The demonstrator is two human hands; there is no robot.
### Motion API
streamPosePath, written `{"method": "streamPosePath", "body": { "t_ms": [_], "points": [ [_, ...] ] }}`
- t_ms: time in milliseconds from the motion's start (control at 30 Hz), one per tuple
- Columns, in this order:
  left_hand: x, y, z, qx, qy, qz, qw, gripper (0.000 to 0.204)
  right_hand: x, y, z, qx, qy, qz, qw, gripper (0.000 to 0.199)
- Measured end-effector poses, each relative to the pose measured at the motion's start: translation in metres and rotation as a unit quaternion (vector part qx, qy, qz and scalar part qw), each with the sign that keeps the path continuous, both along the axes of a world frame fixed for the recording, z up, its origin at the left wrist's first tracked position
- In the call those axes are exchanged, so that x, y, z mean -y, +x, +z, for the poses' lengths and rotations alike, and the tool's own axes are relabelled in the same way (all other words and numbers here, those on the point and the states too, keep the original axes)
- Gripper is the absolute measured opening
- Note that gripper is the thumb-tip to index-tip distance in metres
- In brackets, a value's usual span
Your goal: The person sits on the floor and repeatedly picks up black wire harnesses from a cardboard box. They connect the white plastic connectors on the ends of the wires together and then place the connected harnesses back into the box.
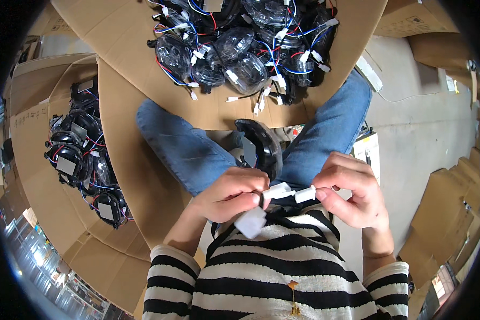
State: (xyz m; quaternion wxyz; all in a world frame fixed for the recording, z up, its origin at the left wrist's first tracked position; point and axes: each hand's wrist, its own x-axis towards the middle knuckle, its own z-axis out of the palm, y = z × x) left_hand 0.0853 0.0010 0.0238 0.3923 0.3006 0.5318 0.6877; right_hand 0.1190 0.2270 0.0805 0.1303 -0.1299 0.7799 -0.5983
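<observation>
My left hand (pixel 228 193) is closed around a white plug connector (pixel 278 191) with a bit of black cable beside it. A larger, blurred white connector (pixel 250 222) hangs just below those fingers. Facing it, my right hand (pixel 353 184) pinches a smaller white connector (pixel 305 194) between thumb and fingertips. The two connectors are end to end and very close; whether they touch I cannot tell. Between my knees, just beyond the left hand, is a round black lamp-like unit (pixel 272 146) with a clear cover and a grey plate.
Ahead, an open cardboard box (pixel 128 42) holds several similar black units (pixel 245 69) with red, blue and white wires. More units (pixel 69 154) fill a box (pixel 32 117) at the left. A white power strip (pixel 369 74) lies on the floor at right, near flattened cardboard (pixel 437 224).
</observation>
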Motion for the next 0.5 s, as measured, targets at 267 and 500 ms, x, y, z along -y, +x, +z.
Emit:
{"method": "streamPosePath", "body": {
  "t_ms": [267, 500],
  "points": [
    [0.001, 0.001, -0.013, 0.094, 0.112, -0.061, 0.987, 0.029, -0.005, 0.004, -0.002, 0.019, -0.021, 0.022, 0.999, 0.006],
    [-0.002, 0.002, -0.009, 0.079, 0.056, -0.069, 0.993, 0.024, 0.008, 0.012, -0.005, 0.008, -0.008, 0.004, 1.000, 0.003]
  ]
}}
